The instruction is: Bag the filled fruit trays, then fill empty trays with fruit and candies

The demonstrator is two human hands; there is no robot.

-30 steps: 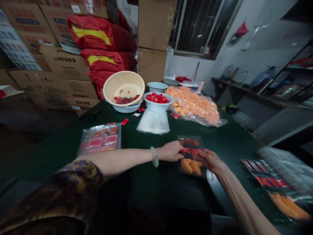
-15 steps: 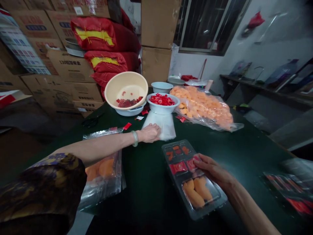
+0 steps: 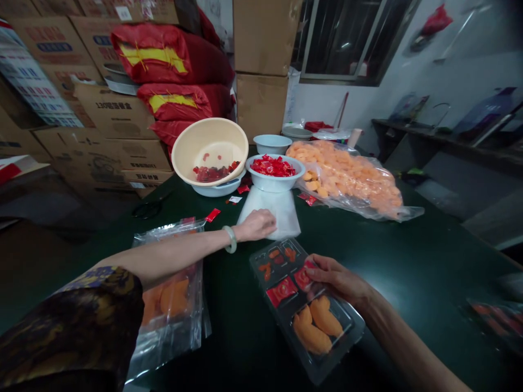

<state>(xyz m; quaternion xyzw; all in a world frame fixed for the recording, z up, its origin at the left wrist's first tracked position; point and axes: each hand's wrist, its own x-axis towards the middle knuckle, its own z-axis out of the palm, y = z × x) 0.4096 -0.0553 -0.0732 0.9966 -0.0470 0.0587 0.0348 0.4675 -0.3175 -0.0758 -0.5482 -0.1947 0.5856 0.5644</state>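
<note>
My left hand (image 3: 258,224) rests on a flat stack of whitish, see-through plastic bags (image 3: 281,209), its fingers curled together on the top layer. My right hand (image 3: 337,277) grips the right edge of a clear compartment tray (image 3: 314,367), thumb over a red sachet (image 3: 281,291). Two orange-brown pieces (image 3: 312,326) fill the tray's large compartment; small reddish bits sit in the upper ones. Under my left forearm lies a clear zip bag (image 3: 180,332) with orange pieces inside.
Behind the stack stand a pale blue bowl of red sachets (image 3: 273,166), a tilted cream basin (image 3: 210,144) and a big clear bag of orange pieces (image 3: 347,177). Black scissors (image 3: 149,208) lie at left. More filled trays (image 3: 496,321) sit at far right.
The tray and my right hand have shifted left in view, closer to the bag stack. My left hand has moved slightly right on the stack, its fingers more curled. The camera view has turned slightly.
</note>
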